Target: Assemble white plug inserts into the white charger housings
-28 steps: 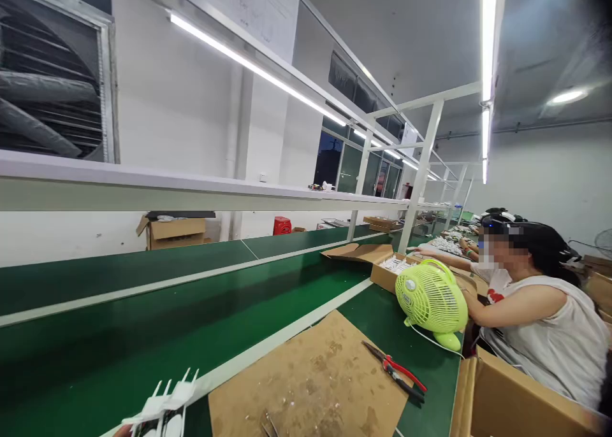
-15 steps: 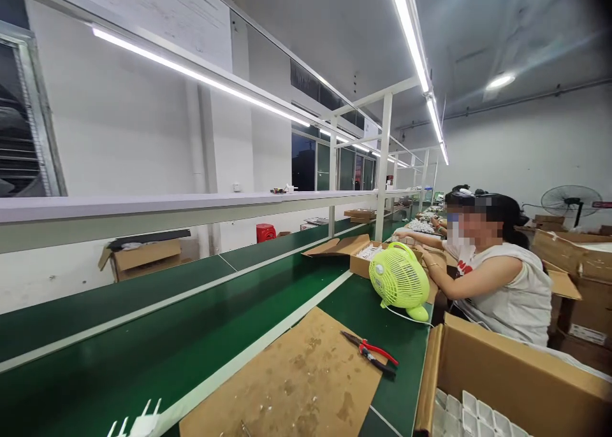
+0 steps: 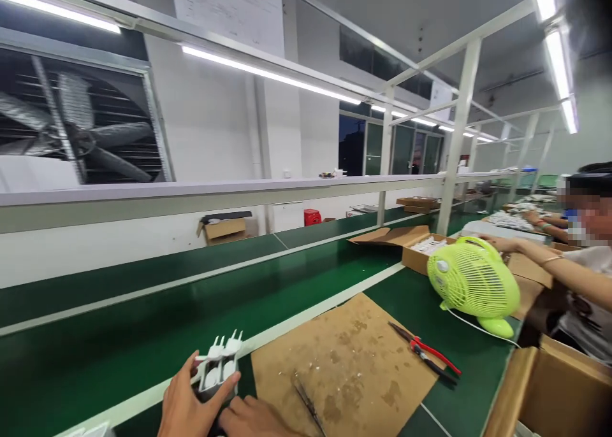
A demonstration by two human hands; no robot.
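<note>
My left hand [image 3: 191,399] is closed round a white plastic part [image 3: 220,367] with round cups and several thin upright prongs, thumb on its right side and fingers on its left. Close beside it, low in the view, my right hand [image 3: 253,418] has its fingers curled just under the part; what they grip, if anything, is hidden. To the right lies a stained cardboard sheet [image 3: 354,354], bearing a slim metal tool [image 3: 308,404] that I cannot name exactly. Long-nose pliers [image 3: 425,354] with one red and one black handle rest across the sheet's right edge.
A lime-green fan [image 3: 471,278] stands beyond the pliers, its cord trailing. Behind it is an open carton [image 3: 415,258] of white parts. Another carton [image 3: 549,392] is at lower right. A co-worker's arm [image 3: 549,258] reaches in from the right. The green bench [image 3: 143,341] runs lengthwise.
My view has swung left, shifting the scene rightward. Both my hands have come into view at the bottom, the left one holding the pronged white part.
</note>
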